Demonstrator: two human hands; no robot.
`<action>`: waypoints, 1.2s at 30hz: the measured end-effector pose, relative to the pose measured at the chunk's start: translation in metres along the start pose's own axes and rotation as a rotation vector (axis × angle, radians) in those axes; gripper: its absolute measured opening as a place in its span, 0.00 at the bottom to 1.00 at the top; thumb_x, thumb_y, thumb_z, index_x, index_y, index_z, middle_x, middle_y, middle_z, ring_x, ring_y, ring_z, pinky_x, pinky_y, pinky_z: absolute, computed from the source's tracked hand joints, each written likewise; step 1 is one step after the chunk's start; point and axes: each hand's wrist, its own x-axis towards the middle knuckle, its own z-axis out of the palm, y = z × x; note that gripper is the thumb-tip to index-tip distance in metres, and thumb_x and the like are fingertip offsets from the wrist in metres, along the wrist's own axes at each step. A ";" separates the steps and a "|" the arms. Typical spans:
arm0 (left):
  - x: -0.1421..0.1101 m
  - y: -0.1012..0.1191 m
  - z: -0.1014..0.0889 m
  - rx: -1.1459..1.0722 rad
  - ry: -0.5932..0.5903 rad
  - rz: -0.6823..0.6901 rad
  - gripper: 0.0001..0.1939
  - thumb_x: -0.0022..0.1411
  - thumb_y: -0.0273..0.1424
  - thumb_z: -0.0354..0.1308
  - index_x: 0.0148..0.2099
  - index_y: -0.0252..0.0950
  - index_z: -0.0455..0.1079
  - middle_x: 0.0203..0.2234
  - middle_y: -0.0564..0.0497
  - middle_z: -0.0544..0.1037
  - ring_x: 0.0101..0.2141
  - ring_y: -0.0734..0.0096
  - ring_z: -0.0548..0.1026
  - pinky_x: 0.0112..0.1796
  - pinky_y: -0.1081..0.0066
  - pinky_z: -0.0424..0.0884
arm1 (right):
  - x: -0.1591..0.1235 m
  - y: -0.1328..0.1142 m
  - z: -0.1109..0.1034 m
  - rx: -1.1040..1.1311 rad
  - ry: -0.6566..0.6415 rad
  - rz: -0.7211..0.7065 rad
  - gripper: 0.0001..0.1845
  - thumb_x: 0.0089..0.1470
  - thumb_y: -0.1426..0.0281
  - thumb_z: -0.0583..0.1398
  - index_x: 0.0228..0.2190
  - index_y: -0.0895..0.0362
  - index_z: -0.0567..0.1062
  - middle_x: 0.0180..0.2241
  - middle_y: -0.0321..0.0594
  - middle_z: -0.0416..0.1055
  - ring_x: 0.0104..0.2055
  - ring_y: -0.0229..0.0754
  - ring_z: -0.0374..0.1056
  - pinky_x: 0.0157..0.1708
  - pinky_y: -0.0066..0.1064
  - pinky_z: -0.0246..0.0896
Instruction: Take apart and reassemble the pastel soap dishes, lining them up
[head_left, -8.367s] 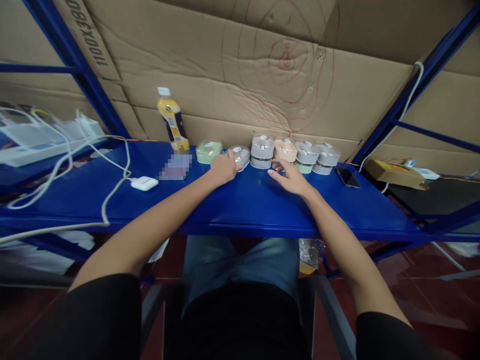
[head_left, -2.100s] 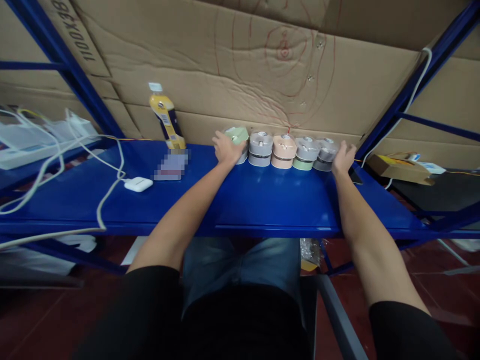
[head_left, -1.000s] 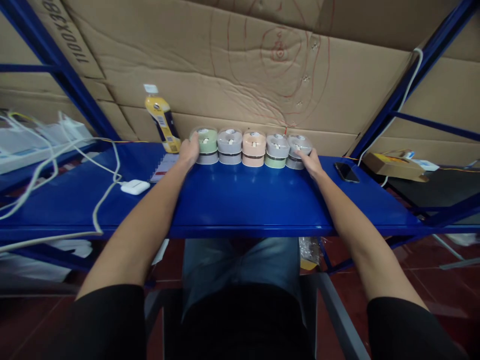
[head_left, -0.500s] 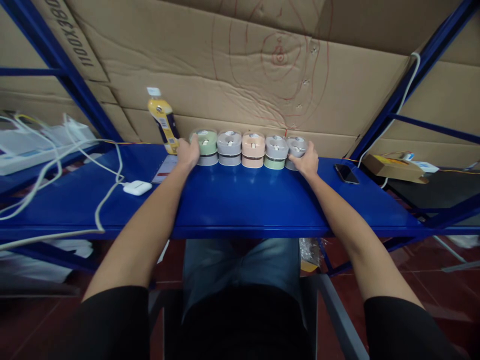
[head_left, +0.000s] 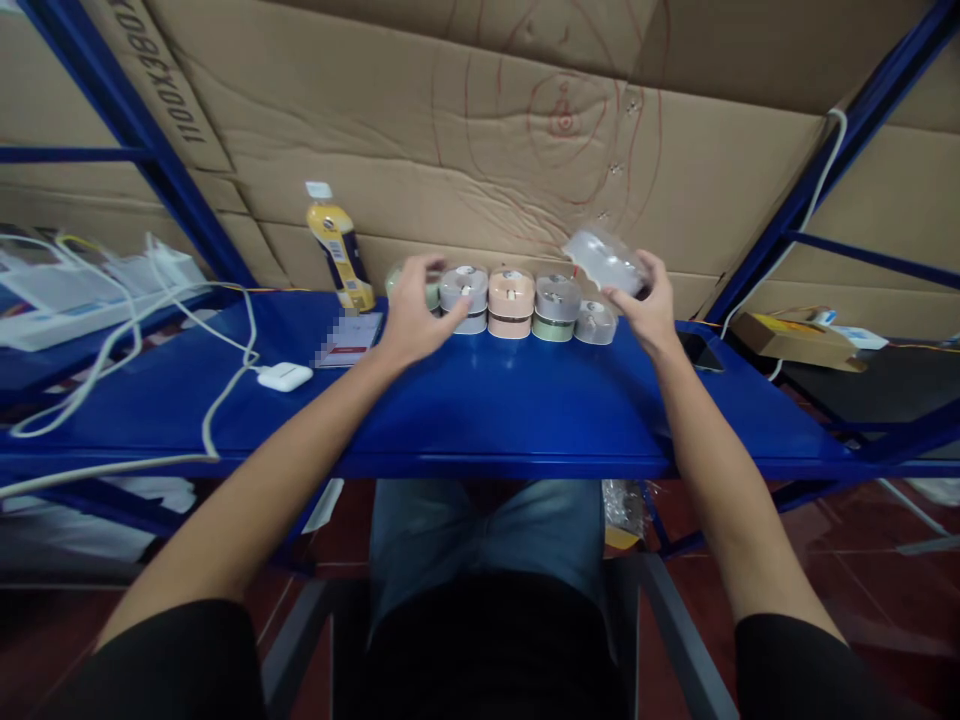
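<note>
The right hand (head_left: 646,305) has its thumb and fingers closed around one end of a grey clear-lidded container (head_left: 602,262), held up off the table and tilted. The left hand (head_left: 416,318) is partly open, thumb apart from the fingers, in front of a green container (head_left: 397,277) that it partly hides; whether it touches it cannot be told. Its thumb tip overlaps the edge of a grey stack (head_left: 453,288) in view. To the right stand a peach stack (head_left: 511,302), then a grey-on-green stack (head_left: 556,306), then a single grey container (head_left: 596,324) just below the raised one. All rest in a row along the back of the blue table (head_left: 502,410). Beyond the right wrist lies a black smartphone (head_left: 703,352); farther right is an open cardboard box (head_left: 799,342). Toward the left are a yellow-and-dark drink bottle (head_left: 340,248), upright, a partly pixelated flat item (head_left: 352,335), a white earbud case (head_left: 285,376) and a white cable (head_left: 214,400). A cardboard panel (head_left: 360,110) with red drawn rings backs everything.
</note>
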 end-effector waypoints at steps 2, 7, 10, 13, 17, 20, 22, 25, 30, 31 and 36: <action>-0.008 0.003 0.010 -0.156 -0.233 0.009 0.51 0.55 0.53 0.75 0.73 0.39 0.63 0.69 0.34 0.74 0.70 0.39 0.73 0.68 0.44 0.71 | -0.018 -0.016 0.010 -0.023 -0.260 -0.105 0.54 0.42 0.47 0.78 0.67 0.47 0.73 0.70 0.48 0.71 0.73 0.71 0.65 0.67 0.60 0.69; -0.027 -0.009 0.025 -0.306 -0.562 -0.013 0.55 0.47 0.50 0.81 0.73 0.40 0.66 0.69 0.32 0.74 0.70 0.36 0.74 0.69 0.42 0.70 | -0.061 -0.024 0.044 0.035 -0.883 -0.147 0.58 0.42 0.51 0.77 0.71 0.48 0.69 0.69 0.46 0.74 0.70 0.65 0.71 0.71 0.57 0.68; -0.038 -0.015 0.027 -0.262 -0.588 -0.003 0.53 0.45 0.50 0.83 0.70 0.40 0.70 0.67 0.34 0.77 0.68 0.37 0.76 0.69 0.41 0.70 | -0.070 -0.015 0.050 -0.014 -0.974 -0.166 0.61 0.42 0.52 0.78 0.73 0.49 0.67 0.73 0.48 0.70 0.74 0.64 0.68 0.76 0.56 0.62; -0.047 -0.015 0.035 -0.221 -0.574 -0.006 0.55 0.43 0.50 0.85 0.70 0.40 0.70 0.65 0.35 0.79 0.66 0.37 0.78 0.67 0.42 0.72 | -0.071 -0.012 0.052 -0.100 -0.994 -0.182 0.65 0.39 0.48 0.80 0.74 0.50 0.67 0.73 0.50 0.69 0.76 0.67 0.65 0.78 0.59 0.58; -0.054 -0.010 0.052 -0.220 -0.530 0.026 0.56 0.44 0.51 0.85 0.71 0.41 0.69 0.66 0.36 0.79 0.66 0.35 0.78 0.66 0.42 0.73 | -0.079 -0.023 0.063 -0.228 -0.898 -0.285 0.64 0.41 0.41 0.79 0.73 0.51 0.69 0.71 0.53 0.72 0.72 0.71 0.69 0.74 0.64 0.63; -0.056 -0.006 0.060 -0.259 -0.527 0.066 0.60 0.45 0.52 0.85 0.74 0.40 0.65 0.68 0.34 0.77 0.68 0.34 0.76 0.67 0.42 0.72 | -0.087 -0.034 0.070 -0.281 -0.850 -0.380 0.58 0.46 0.42 0.77 0.72 0.49 0.71 0.70 0.51 0.74 0.70 0.70 0.71 0.71 0.64 0.66; -0.057 -0.005 0.060 -0.258 -0.528 0.063 0.63 0.45 0.53 0.85 0.76 0.39 0.62 0.69 0.34 0.76 0.69 0.33 0.75 0.68 0.42 0.72 | -0.088 -0.036 0.069 -0.273 -0.842 -0.393 0.54 0.49 0.43 0.76 0.71 0.49 0.71 0.68 0.51 0.76 0.68 0.69 0.73 0.69 0.62 0.68; -0.058 -0.005 0.055 -0.214 -0.526 0.063 0.64 0.47 0.54 0.84 0.78 0.40 0.60 0.71 0.34 0.74 0.69 0.33 0.74 0.68 0.42 0.72 | -0.079 -0.030 0.056 -0.240 -0.781 -0.343 0.51 0.52 0.41 0.73 0.70 0.50 0.72 0.65 0.51 0.78 0.64 0.67 0.75 0.67 0.60 0.70; -0.060 -0.008 0.046 -0.090 -0.588 0.160 0.38 0.61 0.54 0.75 0.69 0.44 0.78 0.62 0.39 0.78 0.68 0.37 0.74 0.71 0.40 0.68 | -0.048 0.000 0.020 -0.292 -0.697 -0.114 0.47 0.57 0.40 0.69 0.70 0.47 0.71 0.58 0.49 0.80 0.60 0.66 0.76 0.65 0.62 0.71; -0.061 -0.008 0.045 -0.070 -0.610 0.169 0.32 0.64 0.53 0.73 0.65 0.45 0.82 0.60 0.40 0.78 0.68 0.38 0.73 0.72 0.40 0.67 | -0.043 0.006 0.014 -0.320 -0.700 -0.074 0.47 0.56 0.40 0.70 0.69 0.47 0.72 0.56 0.49 0.80 0.59 0.66 0.77 0.64 0.62 0.71; -0.058 -0.005 0.042 -0.056 -0.610 0.176 0.25 0.66 0.54 0.69 0.56 0.46 0.87 0.60 0.40 0.76 0.69 0.38 0.71 0.72 0.40 0.67 | -0.029 0.025 0.000 -0.423 -0.743 0.039 0.51 0.49 0.46 0.74 0.69 0.51 0.74 0.53 0.50 0.82 0.55 0.68 0.79 0.60 0.63 0.75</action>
